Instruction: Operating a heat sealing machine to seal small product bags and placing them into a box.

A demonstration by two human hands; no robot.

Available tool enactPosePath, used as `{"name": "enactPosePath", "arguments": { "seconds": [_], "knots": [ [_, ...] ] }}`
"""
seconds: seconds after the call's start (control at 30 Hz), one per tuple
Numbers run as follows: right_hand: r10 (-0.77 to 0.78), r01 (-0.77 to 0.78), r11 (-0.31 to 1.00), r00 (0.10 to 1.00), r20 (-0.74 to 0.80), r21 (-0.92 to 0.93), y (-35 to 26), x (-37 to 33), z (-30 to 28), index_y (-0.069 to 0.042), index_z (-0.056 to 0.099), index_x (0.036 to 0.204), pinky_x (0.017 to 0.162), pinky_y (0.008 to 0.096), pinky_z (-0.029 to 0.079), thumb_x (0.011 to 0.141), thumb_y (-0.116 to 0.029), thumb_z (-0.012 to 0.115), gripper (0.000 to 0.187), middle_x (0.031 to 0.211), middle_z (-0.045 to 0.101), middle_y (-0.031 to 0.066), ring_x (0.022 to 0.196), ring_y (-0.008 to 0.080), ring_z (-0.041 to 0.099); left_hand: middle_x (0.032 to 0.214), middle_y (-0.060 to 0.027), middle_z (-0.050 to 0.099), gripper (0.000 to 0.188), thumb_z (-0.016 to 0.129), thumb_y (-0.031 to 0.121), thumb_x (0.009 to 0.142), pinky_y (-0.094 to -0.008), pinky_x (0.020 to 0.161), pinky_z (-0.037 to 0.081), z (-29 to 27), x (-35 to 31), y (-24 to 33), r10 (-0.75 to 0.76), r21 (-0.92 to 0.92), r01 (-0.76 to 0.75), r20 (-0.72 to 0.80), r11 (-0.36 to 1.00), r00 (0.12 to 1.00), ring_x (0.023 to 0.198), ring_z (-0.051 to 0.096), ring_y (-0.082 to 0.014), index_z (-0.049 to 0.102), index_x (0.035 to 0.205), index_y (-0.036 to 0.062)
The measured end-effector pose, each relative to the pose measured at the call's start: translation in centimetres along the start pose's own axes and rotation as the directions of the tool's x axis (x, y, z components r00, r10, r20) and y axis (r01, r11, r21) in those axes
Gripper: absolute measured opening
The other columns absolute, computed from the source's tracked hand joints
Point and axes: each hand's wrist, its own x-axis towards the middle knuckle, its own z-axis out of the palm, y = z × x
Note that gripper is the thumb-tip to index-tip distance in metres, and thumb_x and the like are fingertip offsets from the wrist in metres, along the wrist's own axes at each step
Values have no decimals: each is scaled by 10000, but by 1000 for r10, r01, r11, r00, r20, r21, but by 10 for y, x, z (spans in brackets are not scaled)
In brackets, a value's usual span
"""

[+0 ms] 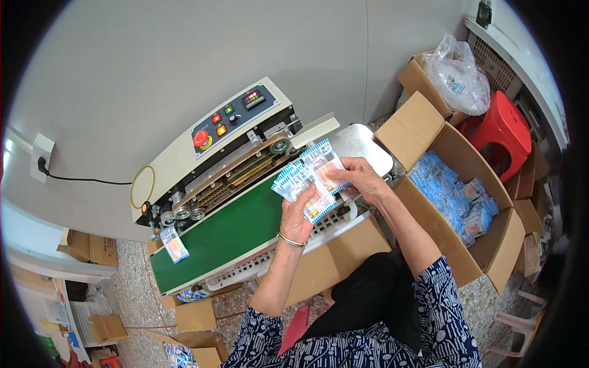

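Left grip (pixel 297 214) and right grip (pixel 364 179) pinching striped packets (pixel 320 162), green belt (pixel 236 227) below, pale grey wall (pixel 184 61), speckled floor (pixel 138 282)

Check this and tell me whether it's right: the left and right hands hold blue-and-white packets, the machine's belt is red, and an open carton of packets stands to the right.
The belt is green, not red, as the head view shows. The left hand and right hand do hold packets, and the open carton stands to the right.
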Motion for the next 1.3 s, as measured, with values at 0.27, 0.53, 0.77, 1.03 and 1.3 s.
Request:
{"name": "enactPosePath", "arguments": {
  "seconds": [0.27, 0.53, 0.77, 1.03, 1.3],
  "knots": [
    [-83, 77, 994, 993, -78, -71, -8, 42, -14, -18, 658, 941, 647, 240, 463, 782, -155, 693, 213, 847, 666, 45, 717, 75, 590, 1128, -147, 582, 396, 612, 21, 820, -446, 807, 538, 2, -26, 8, -27, 12, 28, -94, 1000, 995, 1003, 594, -291, 485, 1195, 16],
    [8, -27, 955, 998, -66, -296, -13, 73, 12, -33, 678, 896, 561, 243, 426, 766, -159, 695, 181, 773, 650, 36, 669, 90, 569, 1164, -151, 550, 420, 603, 20, 823, -519, 810, 526, -18, -65, -3, -165, -29, 163, -109, 986, 980, 1029, 577, -304, 460, 1216, 62],
    [-256, 182, 751, 966, -26, -634, -6, 74, 50, 34, 635, 784, 503, 312, 449, 693, -235, 733, 300, 649, 597, 92, 570, 138, 568, 1122, -133, 583, 363, 580, 20, 845, -459, 780, 547, -10, -56, -6, -162, 4, 163, -73, 987, 984, 999, 597, -281, 484, 1195, 36],
    [-253, 165, 829, 963, -95, -534, -12, -1, 25, 34, 621, 766, 560, 339, 429, 765, -368, 676, 406, 627, 566, 113, 588, 198, 549, 1129, -136, 587, 375, 597, 109, 857, -421, 839, 519, -9, -22, 3, -82, -51, 80, -35, 995, 996, 993, 598, -270, 486, 1199, 5],
    [-370, 360, 779, 925, 87, -513, 15, -25, 21, 20, 614, 757, 674, 291, 431, 767, -270, 695, 301, 844, 549, 117, 764, 179, 534, 1155, -124, 578, 368, 595, 127, 866, -369, 919, 464, 6, -15, 2, -76, -93, 82, 70, 992, 995, 1037, 572, -217, 498, 1190, -19]
  ]
}}
